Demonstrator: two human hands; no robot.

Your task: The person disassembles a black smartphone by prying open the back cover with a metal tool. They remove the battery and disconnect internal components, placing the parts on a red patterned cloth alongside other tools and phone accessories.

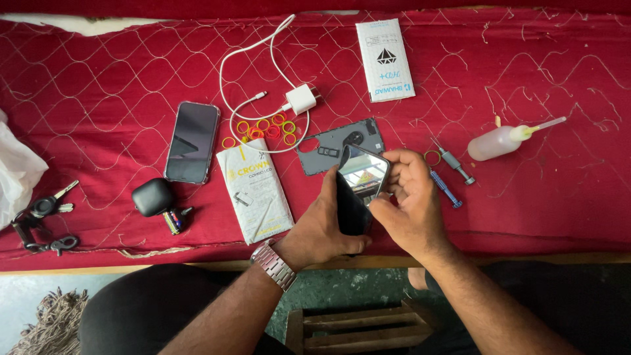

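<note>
My left hand [323, 227], a metal watch on its wrist, grips a dark smartphone [358, 187] from the left side and underneath. My right hand [411, 200] closes on the phone's right edge, thumb on the glossy screen. The phone is tilted and reflects light. Just behind it on the red cloth lies a grey phone back cover [328, 148] with camera cutouts. Two small screwdrivers [450, 176] lie right of my right hand.
A second phone [192, 141] lies face up at left, beside a black earbud case [152, 196], keys [41, 209] and a white pouch [255, 192]. A white charger with cable [299, 98], coloured rubber bands [266, 128], a white packet [385, 59] and a squeeze bottle [503, 141] lie around. A wooden stool [358, 329] stands below.
</note>
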